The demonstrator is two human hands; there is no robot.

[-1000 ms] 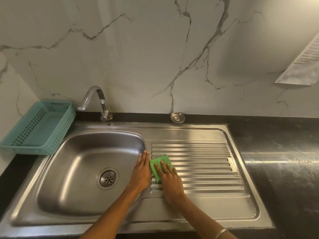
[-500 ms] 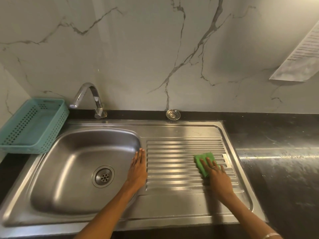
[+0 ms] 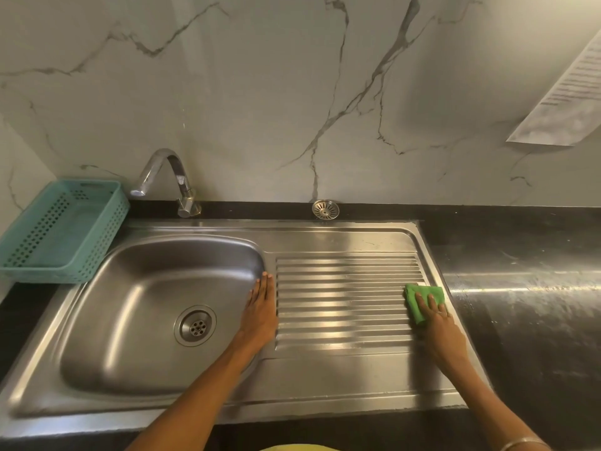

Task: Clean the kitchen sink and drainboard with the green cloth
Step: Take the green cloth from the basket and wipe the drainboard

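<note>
Cloth first: I see the green cloth (image 3: 422, 299) at the right end of the ribbed drainboard (image 3: 344, 301), right of frame centre, its long axis seemingly running from upper right down toward lower left, though my right hand (image 3: 437, 323) covers part of it. That hand lies flat on it, fingers straight and pressing. My left hand (image 3: 260, 315) rests flat, fingers together, on the strip between sink (image 3: 146, 307) and drainboard, holding nothing.

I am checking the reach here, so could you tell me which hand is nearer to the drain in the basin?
Left. The left hand rests flat on the strip between basin and drainboard, just right of the drain. The right hand presses the green cloth at the drainboard's far right edge.
</note>
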